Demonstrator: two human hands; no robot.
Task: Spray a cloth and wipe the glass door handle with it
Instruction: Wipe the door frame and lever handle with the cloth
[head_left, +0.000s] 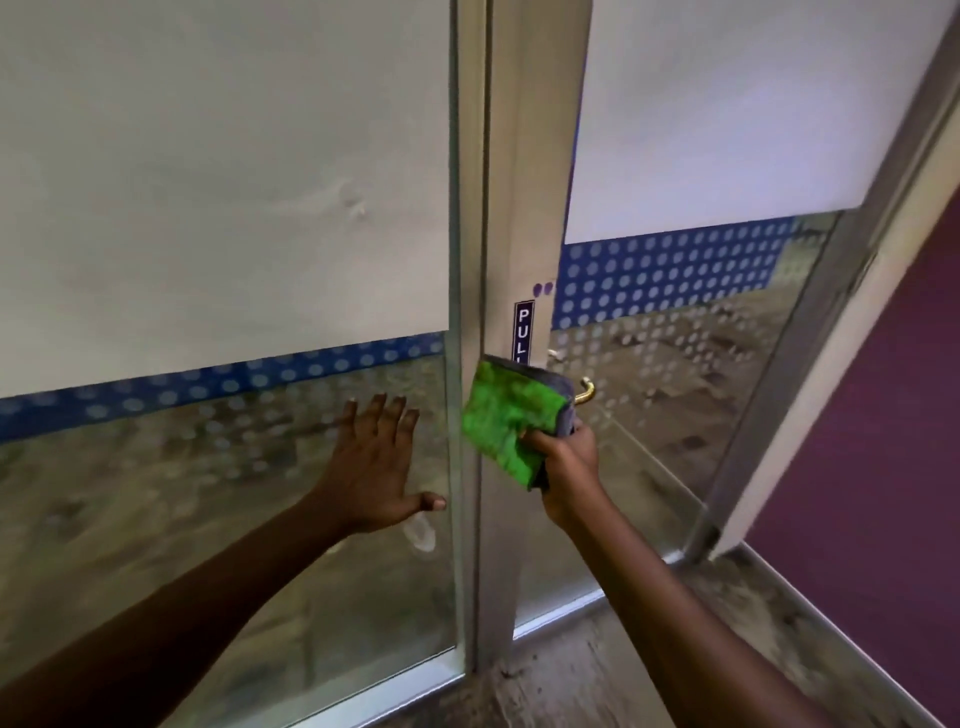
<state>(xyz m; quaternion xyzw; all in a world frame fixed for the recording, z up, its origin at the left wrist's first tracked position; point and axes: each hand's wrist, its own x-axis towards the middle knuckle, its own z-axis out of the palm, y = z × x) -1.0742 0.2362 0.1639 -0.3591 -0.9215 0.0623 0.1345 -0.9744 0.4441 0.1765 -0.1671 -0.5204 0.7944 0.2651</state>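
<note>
— So, where is the left hand (376, 467)?

— Low in the middle of the frame. It lies flat on the glass panel (218, 493) on the left. The fingers are spread apart and point up. The thumb sticks out to the right, near the metal frame (470, 260). The arm is stretched out straight from the lower left corner.

— And the right hand (563, 462)?

— Just right of the middle. It is closed tight on the green cloth (506, 421). The thumb is on the near side of the cloth and the other fingers are hidden behind it. That arm comes up from the lower right corner.

— Where is the cloth?

— It is folded and held up, right in front of the gold door handle (584, 392). Only the curved end of the handle shows, poking out to the right of the cloth. I cannot tell if the cloth touches it.

— Anything else close by?

— A blue PULL sign (523, 330) sits just above the cloth, on the frame of the glass door (675, 364). The cloth covers its bottom.
</note>
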